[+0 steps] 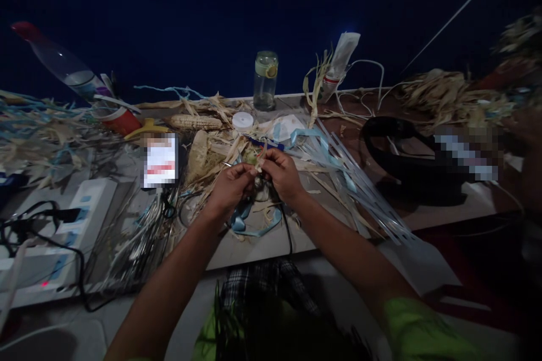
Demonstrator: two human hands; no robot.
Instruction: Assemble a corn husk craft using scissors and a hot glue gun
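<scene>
My left hand (235, 186) and my right hand (280, 175) meet over the middle of the table, fingers pinched together. Between their fingertips is a small pale green and cream piece (253, 156) that looks like corn husk; its exact shape is too small to make out. A thin metal tip shows beside my left fingers, and I cannot tell whether that hand holds it. Dry corn husk strips (237, 149) lie behind and around both hands. Light blue ribbon (254, 232) curls on the table just below them. A blue pen-like object (271, 144) lies behind my right hand.
At the back stand a glass jar (265, 82) and a corn cob (195, 122). Left are a lit phone (160, 161), thin wires (141, 248) and a power strip (87, 225). Clear sticks (364, 192) and a black ring-shaped object (406, 152) lie right. A cable hangs over the front edge.
</scene>
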